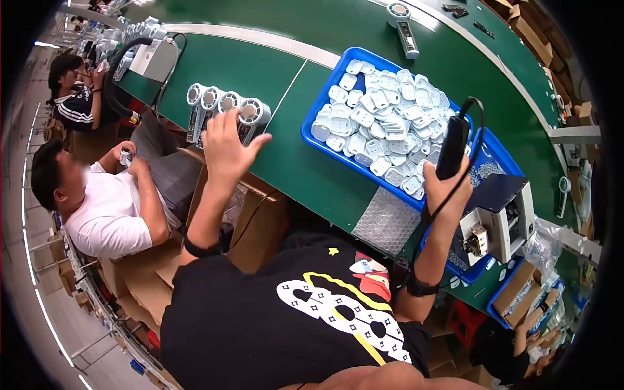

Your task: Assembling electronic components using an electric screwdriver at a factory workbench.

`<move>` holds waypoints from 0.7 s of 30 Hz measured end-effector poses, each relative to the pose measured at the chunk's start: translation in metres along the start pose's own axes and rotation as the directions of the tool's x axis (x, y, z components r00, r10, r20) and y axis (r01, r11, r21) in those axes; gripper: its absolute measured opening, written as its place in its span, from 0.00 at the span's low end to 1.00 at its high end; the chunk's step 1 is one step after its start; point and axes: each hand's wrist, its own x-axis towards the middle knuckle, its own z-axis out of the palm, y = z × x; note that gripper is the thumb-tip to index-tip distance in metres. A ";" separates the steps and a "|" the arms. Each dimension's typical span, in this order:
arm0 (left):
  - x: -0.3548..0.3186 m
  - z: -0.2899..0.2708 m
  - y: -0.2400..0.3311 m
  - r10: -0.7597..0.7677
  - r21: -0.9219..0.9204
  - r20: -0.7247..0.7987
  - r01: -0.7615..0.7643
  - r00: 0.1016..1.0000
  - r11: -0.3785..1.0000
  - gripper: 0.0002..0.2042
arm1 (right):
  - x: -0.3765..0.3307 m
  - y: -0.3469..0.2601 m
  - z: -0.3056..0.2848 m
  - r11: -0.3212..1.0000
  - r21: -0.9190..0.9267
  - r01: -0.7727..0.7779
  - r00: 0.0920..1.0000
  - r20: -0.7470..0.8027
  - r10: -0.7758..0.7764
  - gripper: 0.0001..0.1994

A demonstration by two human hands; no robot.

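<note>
My right hand (448,188) is wrapped round a black electric screwdriver (453,146), its cord looping from the top end down past my wrist. It is over the near right edge of a blue bin (325,144) heaped with pale blue plastic covers (390,110). At the left, my left hand (231,144) has its thumb and fingers spread. It lies at a row of several light-coloured handheld fan bodies (209,97) standing on the green bench, in front of the nearest fan body (255,112). Whether the fingertips touch it I cannot tell.
To the right are a screw feeder (497,221) and a blue tray of small screws (484,172). Bubble wrap (388,220) hangs at the bench's near edge. Another fan body (404,32) lies at the far side. A co-worker in white (114,211) sits at left.
</note>
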 end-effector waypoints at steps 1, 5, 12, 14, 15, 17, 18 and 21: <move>-0.024 0.012 -0.013 -0.015 0.204 -0.001 0.014 1.000 0.979 0.24 | -0.006 -0.004 -0.005 0.979 0.192 -0.067 0.997 0.056 0.057 0.24; -0.058 0.025 -0.026 0.005 -0.061 -0.043 -0.007 0.999 0.998 0.23 | -0.028 -0.012 -0.021 0.787 0.573 -0.230 0.972 0.178 0.154 0.21; -0.043 0.006 0.047 0.087 -0.934 -0.038 -0.066 0.995 0.351 0.22 | -0.083 -0.009 -0.055 0.647 0.739 -0.188 0.981 0.172 0.089 0.23; -0.041 0.004 0.096 0.294 -1.000 0.011 0.008 0.956 0.014 0.23 | -0.099 -0.006 -0.064 0.579 0.796 -0.179 0.983 0.166 0.076 0.25; -0.048 0.002 0.122 0.387 -0.978 0.095 0.158 0.917 -0.135 0.24 | -0.107 -0.004 -0.067 0.542 0.823 -0.172 0.984 0.164 0.063 0.26; -0.055 0.004 0.159 0.573 -0.973 0.135 0.218 0.808 -0.079 0.23 | -0.120 -0.003 -0.071 0.542 0.829 -0.141 0.990 0.119 0.075 0.27; -0.057 0.009 0.174 0.588 -0.969 0.132 0.230 0.798 -0.095 0.23 | -0.125 -0.003 -0.075 0.536 0.836 -0.112 0.993 0.085 0.076 0.28; -0.062 0.022 0.209 0.764 -0.972 0.014 0.189 0.645 -0.142 0.22 | -0.135 -0.004 -0.077 0.568 0.810 -0.145 0.987 0.079 0.140 0.29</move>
